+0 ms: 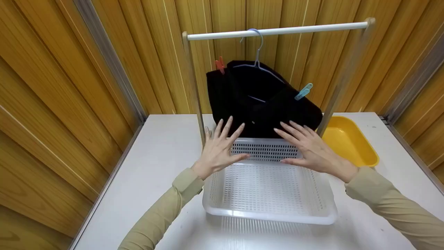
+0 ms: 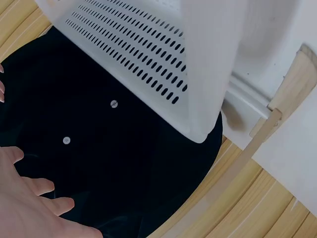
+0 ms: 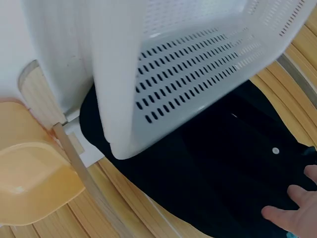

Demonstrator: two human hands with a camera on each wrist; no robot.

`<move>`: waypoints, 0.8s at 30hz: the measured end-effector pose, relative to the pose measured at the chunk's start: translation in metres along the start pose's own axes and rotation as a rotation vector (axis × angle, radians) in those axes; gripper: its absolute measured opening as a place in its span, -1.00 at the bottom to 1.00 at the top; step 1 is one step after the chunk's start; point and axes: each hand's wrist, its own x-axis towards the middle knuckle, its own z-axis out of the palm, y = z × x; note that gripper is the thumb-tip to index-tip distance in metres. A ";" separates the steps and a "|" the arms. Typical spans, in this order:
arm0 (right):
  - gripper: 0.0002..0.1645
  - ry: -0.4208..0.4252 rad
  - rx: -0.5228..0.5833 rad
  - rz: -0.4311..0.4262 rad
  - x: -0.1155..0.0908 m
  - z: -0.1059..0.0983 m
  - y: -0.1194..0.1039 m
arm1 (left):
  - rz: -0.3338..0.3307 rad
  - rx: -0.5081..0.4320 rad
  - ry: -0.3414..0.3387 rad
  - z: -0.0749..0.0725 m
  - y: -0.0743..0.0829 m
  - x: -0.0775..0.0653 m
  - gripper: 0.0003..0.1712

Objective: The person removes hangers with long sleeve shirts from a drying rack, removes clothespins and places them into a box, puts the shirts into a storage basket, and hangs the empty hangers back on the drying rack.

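Note:
A black buttoned garment (image 1: 263, 114) hangs on a thin hanger (image 1: 257, 57) from the rack's white bar (image 1: 222, 35). A red clothespin (image 1: 220, 65) grips its left shoulder, and a light-blue clothespin (image 1: 304, 91) its right side. My left hand (image 1: 220, 149), fingers spread, is at the garment's lower left. At its lower right is my right hand (image 1: 308, 147), also spread and holding nothing. In the left wrist view, the fingertips (image 2: 62, 205) overlap the dark cloth, where two pale buttons (image 2: 114, 104) show. The right wrist view has my fingers (image 3: 277, 215) over the cloth too.
A white perforated basket (image 1: 269, 218) stands below the garment on the white table (image 1: 166, 139), under my hands. Behind the right hand, a yellow tub (image 1: 347, 139) sits beside the rack's wooden leg (image 1: 347, 76). Wood-patterned panels (image 1: 152, 69) enclose the table.

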 end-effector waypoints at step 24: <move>-0.20 0.450 0.146 -0.055 0.009 -0.048 0.013 | -0.131 -0.073 0.133 -0.025 -0.030 0.008 -0.05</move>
